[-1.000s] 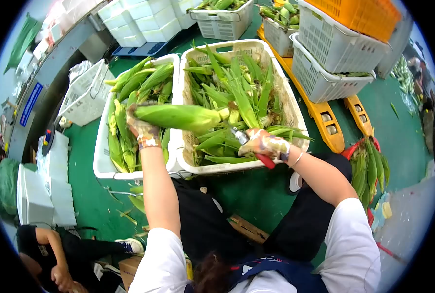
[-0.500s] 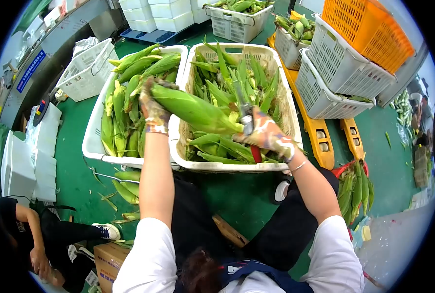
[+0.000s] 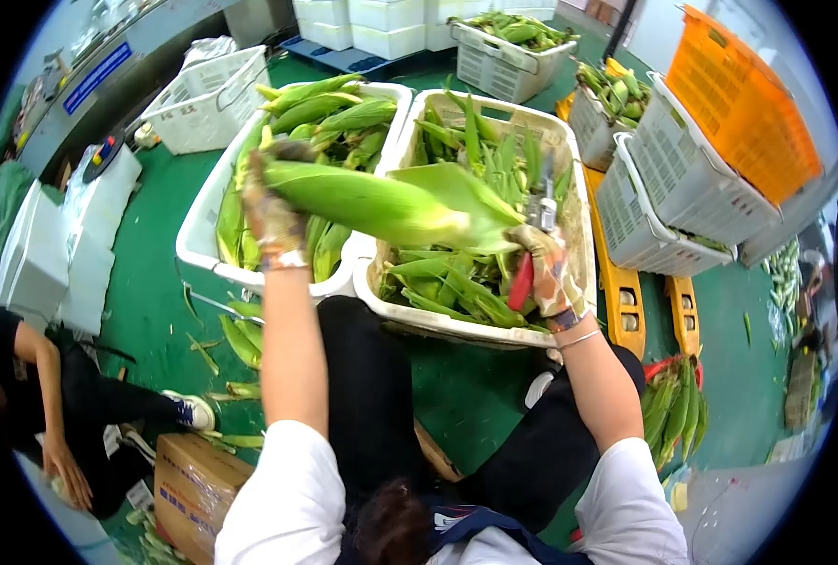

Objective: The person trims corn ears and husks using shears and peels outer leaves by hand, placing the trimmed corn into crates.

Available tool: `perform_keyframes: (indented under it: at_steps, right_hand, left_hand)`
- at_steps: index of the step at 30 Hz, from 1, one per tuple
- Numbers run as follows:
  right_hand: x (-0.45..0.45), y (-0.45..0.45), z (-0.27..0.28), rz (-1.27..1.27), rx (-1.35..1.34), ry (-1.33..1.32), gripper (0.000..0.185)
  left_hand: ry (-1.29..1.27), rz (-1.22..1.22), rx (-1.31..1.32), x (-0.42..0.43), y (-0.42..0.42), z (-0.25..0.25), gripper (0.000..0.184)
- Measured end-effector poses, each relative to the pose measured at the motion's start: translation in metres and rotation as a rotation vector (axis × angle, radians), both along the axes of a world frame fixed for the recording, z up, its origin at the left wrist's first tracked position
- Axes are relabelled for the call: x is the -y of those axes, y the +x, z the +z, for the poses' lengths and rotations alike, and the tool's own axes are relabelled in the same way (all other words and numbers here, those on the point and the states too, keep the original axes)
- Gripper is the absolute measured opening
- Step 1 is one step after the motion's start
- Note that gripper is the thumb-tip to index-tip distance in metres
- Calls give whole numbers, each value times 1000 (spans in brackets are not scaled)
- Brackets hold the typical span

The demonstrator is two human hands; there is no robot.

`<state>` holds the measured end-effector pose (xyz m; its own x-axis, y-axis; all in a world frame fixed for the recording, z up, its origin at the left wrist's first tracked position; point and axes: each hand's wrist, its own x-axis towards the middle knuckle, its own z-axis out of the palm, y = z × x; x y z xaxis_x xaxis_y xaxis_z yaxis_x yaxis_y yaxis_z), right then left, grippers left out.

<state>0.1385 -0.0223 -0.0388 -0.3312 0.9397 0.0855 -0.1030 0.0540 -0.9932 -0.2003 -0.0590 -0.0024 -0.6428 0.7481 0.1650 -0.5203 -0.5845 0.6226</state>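
Observation:
My left hand (image 3: 273, 221), in a patterned glove, is closed around one end of a green ear of corn (image 3: 358, 202). The ear lies nearly level above the two white crates. At its other end, my gloved right hand (image 3: 553, 273) grips pruning shears (image 3: 523, 281) with a red handle, their metal blades pointing up. A wide husk leaf (image 3: 475, 202) stretches from the ear to the fingers of that hand, pulled away from the cob. Below, the right crate (image 3: 438, 323) holds loose husk leaves, and the left crate (image 3: 202, 259) holds unhusked ears.
White crates (image 3: 678, 151) with an orange crate (image 3: 744, 104) on top stand at the right, beside a yellow pallet jack (image 3: 623, 311). At lower left another person (image 3: 52, 405) sits near a cardboard box (image 3: 193, 494). Several ears (image 3: 673, 405) lie in a red container at right.
A husk leaf now stretches off the ear toward my right hand, which has moved right and slightly down. My left hand has shifted left with the corn. The view has swung a little.

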Motion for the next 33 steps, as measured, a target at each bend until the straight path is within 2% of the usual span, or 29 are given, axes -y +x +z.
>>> perform_keyframes:
  at_steps: [1, 3, 4, 5, 6, 7, 8, 9, 10, 11, 12, 15, 17, 18, 19, 20, 21, 22, 23, 24, 25, 27, 28, 29, 30, 31, 33]
  right_hand:
    - [-8, 3, -9, -122, -4, 40, 17]
    - [-10, 20, 2, -162, 123, -9, 16]
    - [-14, 24, 12, -156, 415, 84, 19]
    - [-18, 25, 16, -151, 698, 184, 21]
    - [-19, 26, 10, -178, 923, 395, 24]
    - [-18, 29, 2, -211, 1139, 615, 28]
    - [-22, 33, -17, -215, 1075, 794, 31]
    - [-28, 41, -40, -168, 1090, 578, 33]
    - [-16, 29, -25, -107, 1094, 417, 37]
    - [-6, 17, -9, -47, 1096, 258, 40]
    - [-11, 22, -26, -69, 1127, 248, 44]
    - [-7, 20, -41, -63, 1242, 241, 55]
    - [-8, 35, -60, -55, 1238, 275, 58]
    - [-7, 37, -63, -54, 1254, 279, 60]
    - [-2, 29, -49, -48, 1304, 257, 60]
    - [1, 23, -43, -75, 1222, 244, 56]
    - [-2, 21, -45, -159, 1262, 261, 53]
    - [-3, 10, -36, -146, 1207, 190, 53]
    - [-5, 1, -31, -132, 1153, 117, 54]
    - [-11, -2, -37, -156, 1121, 63, 50]
    - [-24, 18, -72, -147, 1039, 41, 45]
    - [-30, 10, -82, -55, 1054, 109, 44]
    - [-23, -16, -54, -55, 1088, 52, 51]
    - [-25, -12, -64, -32, 1246, 138, 57]
    - [-23, -8, -64, -11, 1273, 162, 59]
    - [-18, -11, -59, 16, 1303, 180, 61]
    - [-14, -18, -47, 65, 1328, 37, 62]
  left_hand:
    - [-78, 177, -70, 26, -15, 6, 40]
    - [-130, 419, -124, 72, -91, -25, 45]
    - [-252, 509, -130, 107, -109, -29, 43]
    - [-246, 560, -180, 138, -139, -49, 41]
    - [-378, 572, -196, 171, -164, -69, 39]
    - [-505, 659, -324, 195, -165, -82, 37]
    - [-561, 581, -522, 222, -195, -122, 35]
    - [-735, 585, -589, 243, -214, -164, 32]
    - [-876, 653, -694, 269, -259, -239, 31]
    - [-1193, 1044, -1351, 277, -228, -241, 31]
    - [-1250, 1079, -1346, 288, -234, -277, 32]
    - [-1455, 966, -1072, 306, -251, -349, 28]
    - [-1642, 858, -931, 286, -269, -363, 28]
    - [-1742, 816, -866, 252, -268, -323, 26]
    - [-1552, 925, -895, 218, -271, -290, 23]
    - [-1274, 934, -970, 179, -272, -247, 20]
    - [-1080, 948, -976, 134, -277, -213, 23]
    - [-592, 1019, -954, 82, -276, -195, 29]
    - [-465, 960, -1055, 34, -274, -178, 37]
    - [-686, 712, -1214, 2, -237, -125, 49]
    - [-714, 568, -1346, -42, -236, -117, 48]
    - [-878, 461, -1644, -128, -224, -137, 51]
    - [-1025, 378, -1779, -158, -212, -144, 52]
    - [-1169, 287, -1907, -183, -199, -150, 53]
    - [-1300, 188, -2080, -205, -188, -154, 59]
    - [-1220, 393, -2166, -219, -184, -170, 55]
    - [-1251, 137, -1919, -246, -179, -175, 51]
